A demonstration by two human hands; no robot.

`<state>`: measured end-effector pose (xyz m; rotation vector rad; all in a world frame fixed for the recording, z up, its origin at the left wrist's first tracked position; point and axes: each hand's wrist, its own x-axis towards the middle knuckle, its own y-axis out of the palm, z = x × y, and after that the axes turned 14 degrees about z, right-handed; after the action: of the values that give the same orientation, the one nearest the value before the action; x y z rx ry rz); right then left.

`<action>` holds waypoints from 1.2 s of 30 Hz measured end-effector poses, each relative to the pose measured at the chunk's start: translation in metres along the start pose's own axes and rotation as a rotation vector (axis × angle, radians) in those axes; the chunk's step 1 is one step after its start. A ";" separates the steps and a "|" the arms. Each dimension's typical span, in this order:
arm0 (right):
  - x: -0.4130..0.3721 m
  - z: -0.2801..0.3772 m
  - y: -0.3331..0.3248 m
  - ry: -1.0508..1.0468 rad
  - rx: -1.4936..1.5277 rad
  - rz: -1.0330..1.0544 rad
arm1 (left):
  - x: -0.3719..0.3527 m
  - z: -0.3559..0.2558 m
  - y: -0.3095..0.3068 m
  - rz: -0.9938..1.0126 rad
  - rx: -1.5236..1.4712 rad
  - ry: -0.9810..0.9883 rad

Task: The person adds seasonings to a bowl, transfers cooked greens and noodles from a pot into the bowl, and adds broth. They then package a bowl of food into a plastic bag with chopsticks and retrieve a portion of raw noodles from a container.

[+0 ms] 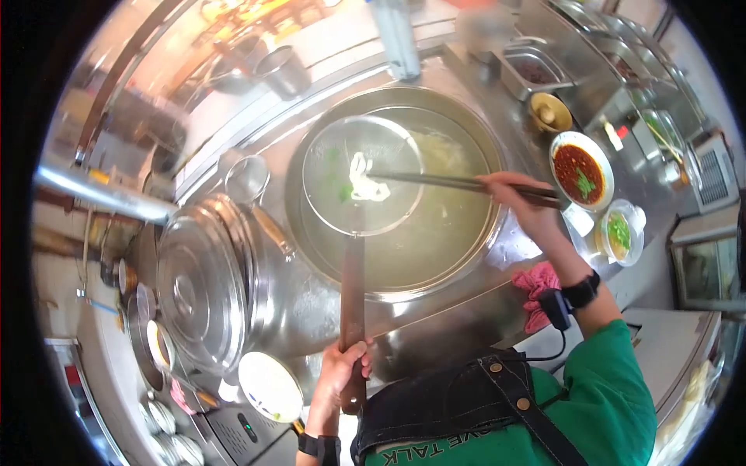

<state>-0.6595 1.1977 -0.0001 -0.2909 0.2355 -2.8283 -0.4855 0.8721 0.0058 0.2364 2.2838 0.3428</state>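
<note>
My left hand [339, 368] is wrapped round the long wooden handle of a round mesh strainer [353, 299]. The strainer's basket is over a big round pot [465, 272] of cloudy liquid. White noodle-like strips [365, 180] lie in the mesh, with some green leaves [339, 175] beside them. In my right hand [519, 203] is a pair of dark chopsticks [447, 182], their tips right at the white strips. Pale food [443, 151] shows in the liquid at the far right of the pot.
Right of the pot stand a bowl of red sauce [579, 172], a bowl with chopped greens [618, 233] and a pink cloth [535, 293]. Leaning metal lids [198, 287], a small strainer [249, 180] and a white bowl [270, 387] are at the left.
</note>
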 end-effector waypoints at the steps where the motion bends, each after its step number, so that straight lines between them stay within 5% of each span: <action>1: -0.004 0.021 -0.005 0.001 0.085 -0.041 | -0.006 0.009 0.006 -0.018 -0.025 0.030; 8: -0.022 0.006 -0.019 0.065 0.225 -0.093 | -0.018 0.062 0.060 -0.019 -0.429 0.117; 12: -0.027 0.025 -0.016 0.047 0.375 -0.098 | -0.034 0.083 0.081 -0.072 -0.262 0.197; 18: -0.035 -0.018 0.003 0.224 0.501 0.120 | -0.034 0.120 0.109 -0.090 -0.455 0.261; 23: -0.024 0.022 -0.027 0.060 0.473 0.129 | -0.067 0.129 0.136 -0.259 -0.382 0.326; 30: -0.004 0.049 0.065 0.027 0.645 0.367 | -0.133 0.140 0.160 -0.516 -0.419 0.468; 36: -0.019 0.076 0.166 0.026 0.762 0.698 | -0.164 0.181 0.158 -0.967 -0.327 0.507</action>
<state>-0.5804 1.0365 0.0382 0.0099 -0.6100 -2.0316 -0.2324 1.0067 0.0531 -1.2010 2.4572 0.2623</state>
